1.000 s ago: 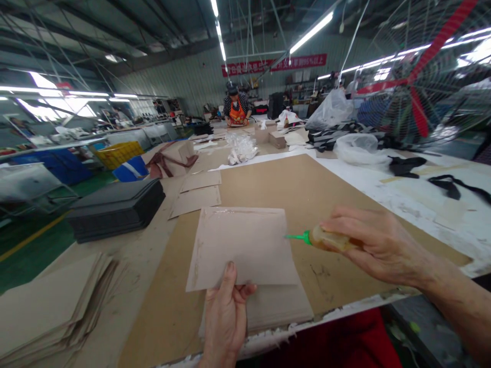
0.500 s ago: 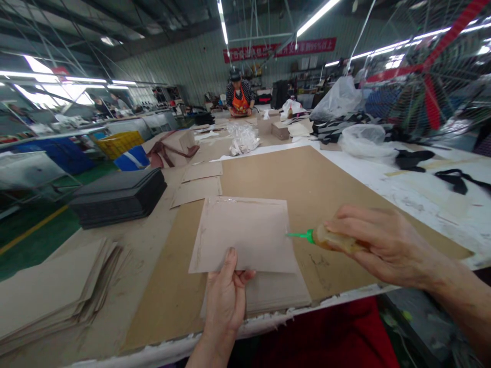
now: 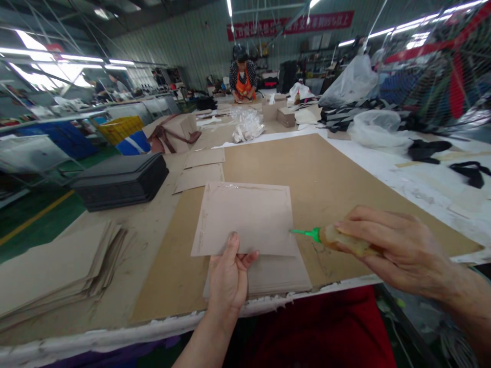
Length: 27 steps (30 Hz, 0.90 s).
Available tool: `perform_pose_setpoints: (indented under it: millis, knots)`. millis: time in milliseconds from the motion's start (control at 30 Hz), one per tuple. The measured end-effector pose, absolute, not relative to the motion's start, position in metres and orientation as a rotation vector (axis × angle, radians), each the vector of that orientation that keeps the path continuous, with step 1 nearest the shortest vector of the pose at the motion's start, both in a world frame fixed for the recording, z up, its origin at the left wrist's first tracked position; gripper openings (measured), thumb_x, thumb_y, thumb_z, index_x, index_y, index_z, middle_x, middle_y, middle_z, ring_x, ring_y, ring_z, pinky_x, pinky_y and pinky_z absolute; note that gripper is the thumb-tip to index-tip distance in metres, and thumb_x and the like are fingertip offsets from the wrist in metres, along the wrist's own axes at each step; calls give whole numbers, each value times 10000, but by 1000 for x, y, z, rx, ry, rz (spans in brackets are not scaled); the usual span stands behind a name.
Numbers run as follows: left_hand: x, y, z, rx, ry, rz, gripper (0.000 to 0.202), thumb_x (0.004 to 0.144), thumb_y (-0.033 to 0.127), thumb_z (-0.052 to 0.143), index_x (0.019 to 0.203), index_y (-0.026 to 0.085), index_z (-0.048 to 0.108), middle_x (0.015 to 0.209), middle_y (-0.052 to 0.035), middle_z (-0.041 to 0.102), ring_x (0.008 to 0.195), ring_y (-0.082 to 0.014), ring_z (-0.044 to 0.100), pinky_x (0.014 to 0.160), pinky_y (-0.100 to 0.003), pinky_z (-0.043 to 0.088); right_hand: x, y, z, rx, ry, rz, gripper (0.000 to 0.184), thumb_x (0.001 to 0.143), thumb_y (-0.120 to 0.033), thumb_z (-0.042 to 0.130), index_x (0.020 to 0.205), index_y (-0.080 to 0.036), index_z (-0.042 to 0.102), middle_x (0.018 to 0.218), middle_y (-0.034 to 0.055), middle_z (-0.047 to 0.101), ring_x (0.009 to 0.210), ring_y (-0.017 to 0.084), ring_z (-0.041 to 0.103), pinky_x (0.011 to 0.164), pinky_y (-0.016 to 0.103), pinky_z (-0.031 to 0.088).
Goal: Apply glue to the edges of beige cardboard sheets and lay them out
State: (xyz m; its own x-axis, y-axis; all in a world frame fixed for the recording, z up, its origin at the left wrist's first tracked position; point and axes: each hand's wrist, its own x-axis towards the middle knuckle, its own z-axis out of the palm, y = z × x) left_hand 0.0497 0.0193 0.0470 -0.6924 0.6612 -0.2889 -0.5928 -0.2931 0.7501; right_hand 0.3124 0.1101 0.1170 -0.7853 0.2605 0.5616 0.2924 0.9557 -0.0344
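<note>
My left hand [image 3: 228,278] pinches the near edge of a pale cardboard sheet [image 3: 245,217], thumb on top, holding it slightly above a short stack of like sheets [image 3: 276,276]. Wet glue lines shine along the sheet's borders. My right hand [image 3: 387,248] is wrapped around a yellowish glue bottle [image 3: 345,240]; its green nozzle [image 3: 305,233] points left and touches the sheet's right edge. All of it lies over a large brown board [image 3: 307,168] on the table.
A pile of tan cardboard [image 3: 49,271] lies at the near left, a black stack [image 3: 118,179] behind it. Two loose sheets [image 3: 199,168] sit beyond. Plastic bags [image 3: 378,130] and black straps [image 3: 470,174] lie to the right. A person in an orange apron [image 3: 243,82] works far off.
The view has tilted down and the scene shifted up. My left hand keeps its grip on the sheet. The nozzle has slid a little nearer along the sheet's right edge.
</note>
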Motion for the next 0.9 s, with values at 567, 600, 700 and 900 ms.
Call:
perform_pose_setpoints:
  millis: [567, 600, 700, 900]
  knots:
    - [51, 21, 49, 79, 1132, 2052, 143, 766, 112, 779, 860, 152, 679, 881, 3, 699, 634, -122, 659, 482, -275, 633, 313, 103, 111, -364, -2546, 17, 300, 929, -55, 479, 1184, -180, 576, 1020, 77, 637, 796, 185, 655, 623, 303, 471]
    - [51, 21, 49, 85, 1133, 2052, 154, 765, 113, 782, 874, 155, 681, 889, 2, 702, 639, -124, 663, 484, -274, 633, 313, 103, 111, -360, -2556, 31, 297, 931, -57, 481, 1182, -181, 577, 1020, 75, 636, 796, 183, 655, 626, 302, 474]
    - [52, 21, 49, 99, 1137, 2054, 223, 759, 116, 788, 951, 177, 692, 890, 8, 710, 639, -129, 673, 486, -267, 629, 315, 101, 110, -353, -2563, 42, 306, 927, -56, 471, 1185, -180, 580, 1027, 77, 638, 798, 181, 660, 626, 302, 489]
    - [51, 22, 50, 97, 1139, 2050, 248, 753, 149, 808, 968, 183, 688, 917, 5, 719, 651, -135, 688, 513, -263, 627, 323, 104, 116, -364, -2522, 158, 289, 951, -116, 487, 1206, -223, 573, 1020, 74, 670, 861, 209, 677, 652, 306, 539]
